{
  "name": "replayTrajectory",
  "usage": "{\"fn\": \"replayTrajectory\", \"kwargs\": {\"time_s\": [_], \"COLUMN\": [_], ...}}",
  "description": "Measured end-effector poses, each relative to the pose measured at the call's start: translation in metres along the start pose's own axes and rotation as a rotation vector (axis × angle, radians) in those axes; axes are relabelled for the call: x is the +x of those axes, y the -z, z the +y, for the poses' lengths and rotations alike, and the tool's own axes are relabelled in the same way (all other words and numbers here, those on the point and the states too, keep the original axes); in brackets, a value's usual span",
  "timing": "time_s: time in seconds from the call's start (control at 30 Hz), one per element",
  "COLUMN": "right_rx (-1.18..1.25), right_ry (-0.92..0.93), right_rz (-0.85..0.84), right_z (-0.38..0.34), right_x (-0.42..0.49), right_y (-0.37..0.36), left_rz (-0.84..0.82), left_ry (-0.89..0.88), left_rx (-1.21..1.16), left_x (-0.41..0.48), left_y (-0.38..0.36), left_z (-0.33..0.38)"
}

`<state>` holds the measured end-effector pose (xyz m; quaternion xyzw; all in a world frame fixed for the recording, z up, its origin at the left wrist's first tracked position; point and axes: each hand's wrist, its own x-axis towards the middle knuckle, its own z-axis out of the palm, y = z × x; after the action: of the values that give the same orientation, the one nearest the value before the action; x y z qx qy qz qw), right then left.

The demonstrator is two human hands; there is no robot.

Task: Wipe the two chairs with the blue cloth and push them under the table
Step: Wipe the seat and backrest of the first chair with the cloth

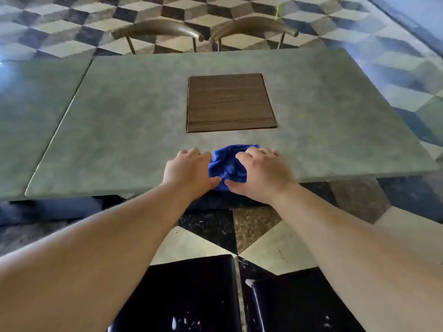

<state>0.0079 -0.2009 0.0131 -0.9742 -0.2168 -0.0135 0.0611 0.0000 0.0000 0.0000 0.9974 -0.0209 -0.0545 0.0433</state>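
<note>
Nearest the head camera, at the bottom edge, stand two black chair seats: the left chair [189,293] and the right chair [294,305], side by side, pulled back from the table [124,130] with a strip of patterned floor [259,238] between them and its near edge. Both carry pale specks, which is probably why they need wiping. Neither has been pushed in yet.

Two bare forearms reach forward over the seats to the near edge of the table. There the blue cloth [227,166], one only, lies bunched up on the tabletop. The left hand [189,170] rests against its left side, fingers curled loosely, thumb touching the cloth's lower corner. The right hand [262,173] lies over its right side, fingers curved down onto the fabric. Together they seem to be gathering the cloth into a wad to lift it, so the work looks to be at its start.

Further along, one square wooden inlay [230,103] sits in the table's middle. Beyond the far edge, two curved chair backs [254,26] show, already tucked in; a second tabletop [26,116] adjoins on the left.
</note>
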Motion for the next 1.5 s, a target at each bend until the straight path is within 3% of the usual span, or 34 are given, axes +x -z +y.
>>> {"fn": "replayTrajectory", "kwargs": {"time_s": [0.2, 0.37, 0.57, 1.0, 1.5], "right_rx": [-0.016, -0.018, 0.013, 0.171, 0.205], "right_ry": [0.014, 0.006, -0.015, -0.047, -0.045], "right_rz": [-0.060, -0.077, -0.051, 0.130, 0.038], "right_z": [0.000, 0.000, -0.010, -0.065, -0.182], "right_x": [0.010, 0.007, 0.001, -0.018, -0.078], "right_y": [-0.035, -0.047, -0.036, 0.088, 0.214], "left_rz": [-0.131, -0.007, 0.100, 0.136, 0.127], "left_ry": [0.003, -0.031, -0.031, -0.046, 0.085], "left_rx": [0.021, -0.008, -0.243, -0.336, -0.231], "left_x": [0.010, 0.007, -0.003, -0.076, -0.216], "left_y": [-0.023, -0.035, -0.014, 0.117, 0.218], "left_z": [0.006, 0.004, 0.006, -0.023, -0.124]}}
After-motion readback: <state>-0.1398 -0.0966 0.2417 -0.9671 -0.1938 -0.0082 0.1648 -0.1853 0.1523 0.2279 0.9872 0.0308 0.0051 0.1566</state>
